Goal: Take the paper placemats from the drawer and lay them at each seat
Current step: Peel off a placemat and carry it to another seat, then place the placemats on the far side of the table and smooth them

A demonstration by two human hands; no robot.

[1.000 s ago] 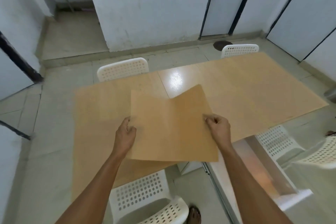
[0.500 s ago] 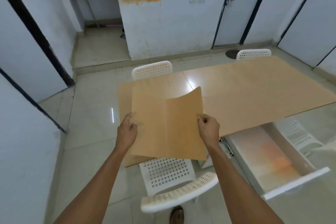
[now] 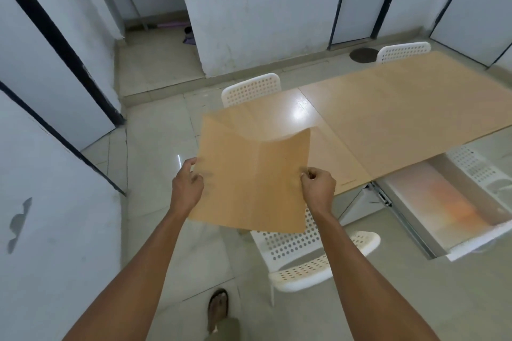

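Note:
A tan paper placemat with a centre crease hangs in the air over the near-left corner of the wooden table. My left hand pinches its left edge and my right hand pinches its right edge. The open white drawer juts out from under the table's near side at the right. A white perforated chair stands just below the placemat.
Two more white chairs stand at the table's far side, and another sits beyond the drawer. White walls and doors ring the room. My sandalled foot is on the tiled floor.
I have stepped back and to the left, so the table now lies further right in view. The placemat stays held in both hands.

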